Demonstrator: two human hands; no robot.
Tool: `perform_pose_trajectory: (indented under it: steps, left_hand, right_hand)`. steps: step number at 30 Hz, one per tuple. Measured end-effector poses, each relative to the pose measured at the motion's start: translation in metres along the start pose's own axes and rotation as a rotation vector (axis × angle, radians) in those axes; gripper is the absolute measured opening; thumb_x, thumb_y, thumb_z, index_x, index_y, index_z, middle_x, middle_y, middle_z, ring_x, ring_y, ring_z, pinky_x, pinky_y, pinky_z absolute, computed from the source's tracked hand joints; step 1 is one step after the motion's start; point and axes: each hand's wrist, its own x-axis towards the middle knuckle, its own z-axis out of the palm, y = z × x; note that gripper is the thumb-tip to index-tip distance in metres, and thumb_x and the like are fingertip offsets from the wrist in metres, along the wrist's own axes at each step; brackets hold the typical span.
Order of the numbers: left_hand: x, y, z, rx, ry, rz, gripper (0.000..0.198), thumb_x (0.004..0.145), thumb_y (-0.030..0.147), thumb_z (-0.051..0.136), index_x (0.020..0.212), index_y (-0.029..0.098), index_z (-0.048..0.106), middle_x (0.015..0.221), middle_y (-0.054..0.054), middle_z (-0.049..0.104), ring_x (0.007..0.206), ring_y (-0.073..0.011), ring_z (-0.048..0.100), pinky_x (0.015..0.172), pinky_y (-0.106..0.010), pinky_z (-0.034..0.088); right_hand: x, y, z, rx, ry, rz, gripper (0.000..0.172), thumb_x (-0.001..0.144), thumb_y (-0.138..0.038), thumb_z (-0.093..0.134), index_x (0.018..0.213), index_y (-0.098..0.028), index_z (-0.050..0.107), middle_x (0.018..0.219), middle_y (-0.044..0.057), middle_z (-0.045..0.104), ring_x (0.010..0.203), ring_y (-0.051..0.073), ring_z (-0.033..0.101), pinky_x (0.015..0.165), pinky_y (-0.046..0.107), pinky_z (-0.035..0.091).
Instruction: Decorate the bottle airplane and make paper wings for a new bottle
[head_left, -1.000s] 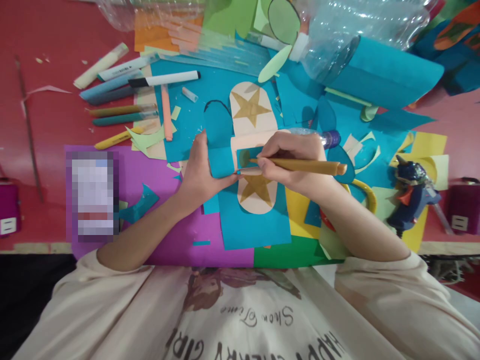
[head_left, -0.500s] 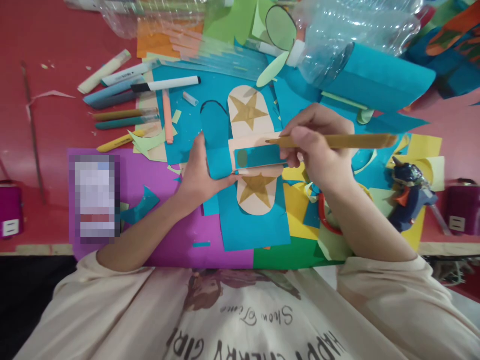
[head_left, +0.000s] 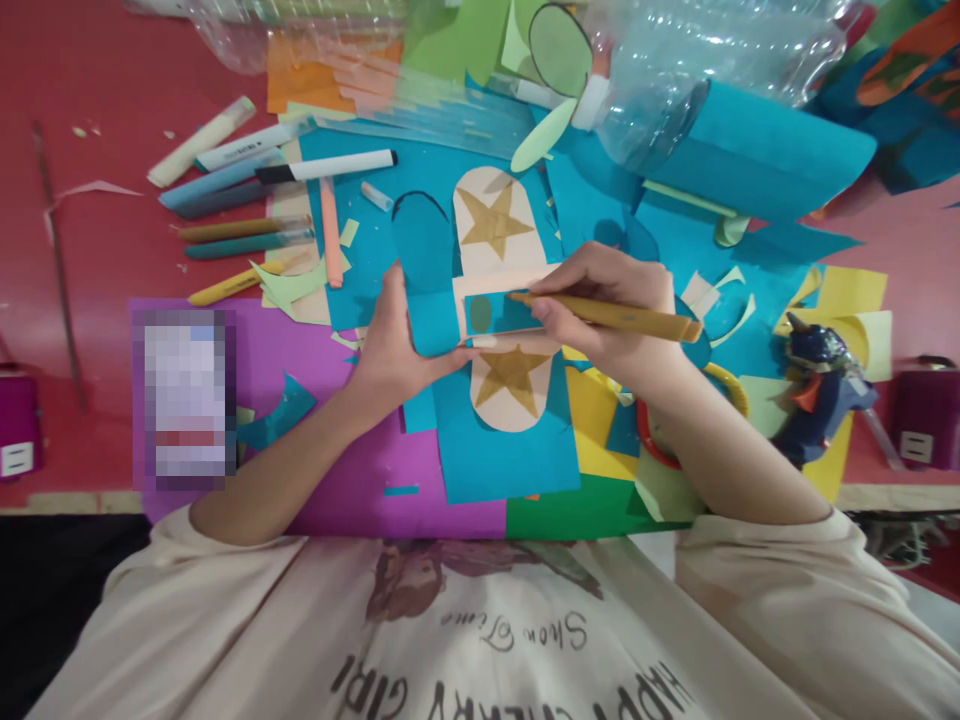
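My right hand (head_left: 626,310) is closed around a brown felt-tip pen (head_left: 630,318). The pen's tip rests on a blue paper strip (head_left: 499,312) that bears a brown round dot at its left end. This strip lies across a cream paper cutout (head_left: 499,265) with a brown star on each rounded end. At the left, my left hand (head_left: 390,345) grips the folded blue paper (head_left: 435,318) beside the strip, thumb along its lower edge; the other fingers are partly hidden behind it. Blue paper (head_left: 510,470) lies beneath the cutout.
Several markers (head_left: 247,225) lie at upper left. A phone (head_left: 187,400), blurred out, rests on purple paper (head_left: 360,480). Clear plastic bottles (head_left: 675,60) and a blue paper roll (head_left: 780,150) stand at the back. A glue gun (head_left: 817,385) and paper scraps lie at the right.
My right hand has turned and lowered slightly. The pen's tip has moved left and down from the cream edge onto the blue strip. My left hand stays in nearly the same place.
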Motion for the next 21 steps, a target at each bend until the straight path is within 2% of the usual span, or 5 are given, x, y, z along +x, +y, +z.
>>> perform_pose_trajectory:
  steps: [7,13,21]
  left_hand:
    - [0.001,-0.009,0.002,0.058,-0.007,0.064,0.127,0.052,0.089,0.066,0.149,0.023,0.018,0.158,-0.019,0.028,0.146,-0.0440,0.028,0.117,-0.061,0.032]
    - [-0.001,-0.012,0.003,0.160,0.068,0.106,0.121,0.055,0.089,0.064,0.149,0.023,0.024,0.154,-0.016,0.036,0.148,-0.0427,0.024,0.118,-0.056,0.031]
    - [-0.001,-0.008,0.002,0.152,0.054,0.076,0.121,0.055,0.088,0.065,0.148,0.021,0.026,0.154,-0.018,0.037,0.146,-0.0431,0.028,0.117,-0.057,0.033]
  right_hand:
    - [0.002,-0.004,0.000,-0.011,-0.039,0.006,0.010,0.081,-0.017,0.066,0.075,-0.024,0.063,0.068,-0.002,0.070,0.055,0.014,0.064,0.048,0.027,0.051]
    - [0.003,-0.005,-0.002,-0.013,-0.103,0.004,0.008,0.083,-0.020,0.067,0.076,-0.022,0.065,0.065,-0.002,0.069,0.056,0.013,0.064,0.050,0.025,0.049]
    - [0.002,-0.005,-0.002,-0.012,-0.116,-0.059,0.010,0.084,-0.018,0.066,0.074,-0.022,0.063,0.063,-0.003,0.068,0.051,0.011,0.059,0.045,0.024,0.044]
